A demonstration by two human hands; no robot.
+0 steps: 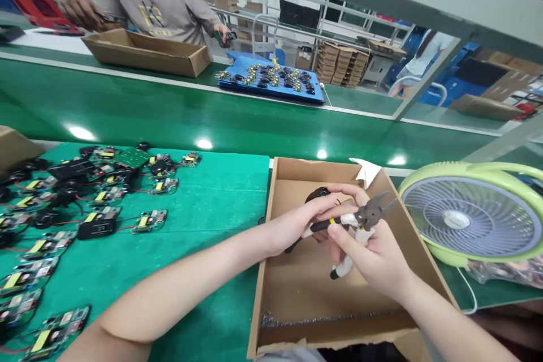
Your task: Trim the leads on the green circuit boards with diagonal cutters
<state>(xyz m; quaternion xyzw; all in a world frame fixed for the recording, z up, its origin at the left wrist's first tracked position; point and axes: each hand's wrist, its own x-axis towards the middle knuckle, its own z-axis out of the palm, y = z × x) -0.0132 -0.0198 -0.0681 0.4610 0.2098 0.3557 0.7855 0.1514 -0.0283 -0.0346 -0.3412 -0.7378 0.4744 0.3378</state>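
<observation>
pliers (370, 214), grey-metal, white-and-black-handled, grasped in my right fingers (350, 244); left fingers (321, 205) clasp glossy black part (317, 194); positioning, apparently, next needing steadiness.

Green worktop (229, 198), brown cardboard box (305, 297)
Pliers (372, 212) have white-and-black handles (319, 227) with a yellow band (332, 222); the fan (456, 219) pairs a lime-green rim (441, 168) with greyish-violet swirling slats (487, 198); the circuit boards (68, 325) are green with yellow blocks (41, 341)

Over that cardboard box (305, 294), the right hand (384, 257) holds pliers (370, 214) beside the left hand (311, 215); circuit boards (149, 220) crowd the green mat (212, 198).
</observation>
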